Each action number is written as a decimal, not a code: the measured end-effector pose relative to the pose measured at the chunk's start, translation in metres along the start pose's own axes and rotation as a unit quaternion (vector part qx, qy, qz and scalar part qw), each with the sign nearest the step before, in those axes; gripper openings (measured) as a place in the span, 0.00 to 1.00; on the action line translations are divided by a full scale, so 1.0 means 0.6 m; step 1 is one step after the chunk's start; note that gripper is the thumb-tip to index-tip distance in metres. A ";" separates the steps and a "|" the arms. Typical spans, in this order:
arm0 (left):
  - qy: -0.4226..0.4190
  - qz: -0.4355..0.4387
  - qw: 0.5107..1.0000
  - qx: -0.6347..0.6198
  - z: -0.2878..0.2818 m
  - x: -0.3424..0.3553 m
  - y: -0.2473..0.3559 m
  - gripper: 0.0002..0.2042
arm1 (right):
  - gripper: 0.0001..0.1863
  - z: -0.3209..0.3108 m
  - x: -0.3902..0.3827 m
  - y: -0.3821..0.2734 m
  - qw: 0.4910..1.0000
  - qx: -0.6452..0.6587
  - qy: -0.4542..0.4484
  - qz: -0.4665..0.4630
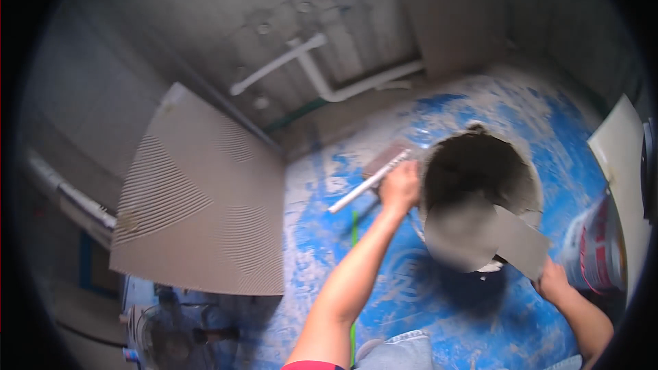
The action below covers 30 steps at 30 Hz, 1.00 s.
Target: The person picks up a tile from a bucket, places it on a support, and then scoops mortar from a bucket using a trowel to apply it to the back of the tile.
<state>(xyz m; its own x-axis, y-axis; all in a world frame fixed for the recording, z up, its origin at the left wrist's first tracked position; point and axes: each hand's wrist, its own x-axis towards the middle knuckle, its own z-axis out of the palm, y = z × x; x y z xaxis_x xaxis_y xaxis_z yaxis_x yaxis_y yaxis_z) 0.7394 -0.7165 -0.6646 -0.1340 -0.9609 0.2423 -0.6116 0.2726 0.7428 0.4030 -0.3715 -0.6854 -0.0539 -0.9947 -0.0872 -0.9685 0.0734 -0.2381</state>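
Observation:
A bucket (532, 181) smeared with grey mortar stands on the floor in front of me. My left hand (401, 185) is closed at the bucket's left side, around what looks like a trowel (368, 183) with a long pale edge; its handle is hidden by my fingers. At the bucket's lower right, my right hand (552, 282) grips a flat, wide-bladed scraper (522, 238), coated grey. The blade's far end reaches over the bucket opening, next to a blurred grey mass of mortar (465, 231).
To the left leans a large tile (236, 188) with combed mortar ridges. Blue-stained sheeting (404, 281) covers the floor. White pipes (319, 79) run along the back wall. At right are a printed pail (595, 250) and a pale panel (620, 154). Equipment (175, 339) sits lower left.

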 end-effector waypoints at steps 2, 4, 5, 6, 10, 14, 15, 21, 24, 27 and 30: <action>-0.011 -0.064 0.998 -0.003 -0.022 -0.018 -0.004 0.19 | 0.26 0.010 -0.042 0.018 0.998 0.058 0.012 -0.017; -0.009 -0.069 0.997 -0.015 -0.030 -0.028 -0.020 0.19 | 0.17 0.028 -0.113 0.067 1.000 0.021 -0.011 -0.011; -0.013 -0.066 0.997 -0.021 -0.030 -0.030 -0.028 0.19 | 0.16 0.034 -0.149 0.091 1.000 0.000 -0.022 0.009; -0.017 -0.058 0.998 -0.015 -0.021 -0.027 -0.028 0.19 | 0.17 0.034 -0.187 0.101 0.998 0.026 -0.006 0.051; -0.073 0.209 0.934 0.279 -0.031 0.048 -0.133 0.15 | 0.20 0.073 -0.309 0.058 0.968 0.187 0.045 0.159; -0.141 -0.096 0.985 -0.026 -0.019 0.105 0.005 0.17 | 0.18 0.084 -0.355 -0.018 0.951 0.148 0.124 0.240; -0.115 -0.035 0.991 0.052 -0.052 0.128 -0.066 0.18 | 0.13 0.035 -0.297 -0.077 0.933 0.242 0.084 0.253; -0.146 0.025 0.988 -0.050 -0.025 0.106 0.003 0.19 | 0.17 -0.120 -0.210 -0.120 0.947 0.257 0.043 0.189; -0.131 0.120 0.983 -0.040 -0.018 0.069 0.105 0.19 | 0.18 -0.185 -0.148 -0.109 0.948 0.244 0.020 0.203; -0.115 0.146 0.983 0.007 -0.008 0.036 0.181 0.17 | 0.25 -0.219 -0.097 -0.085 0.940 0.230 -0.060 0.245; -0.119 0.123 0.985 -0.007 -0.016 0.016 0.209 0.17 | 0.25 -0.194 -0.095 -0.075 0.895 0.318 -0.105 0.296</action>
<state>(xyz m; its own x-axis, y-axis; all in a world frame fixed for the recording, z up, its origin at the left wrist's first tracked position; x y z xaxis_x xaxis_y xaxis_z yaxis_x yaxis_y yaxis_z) 0.6687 -0.6907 -0.5631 -0.4559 -0.8498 0.2645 -0.5270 0.4972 0.6892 0.4213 -0.3266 -0.5569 -0.4000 -0.7376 -0.5440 -0.4473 0.6751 -0.5866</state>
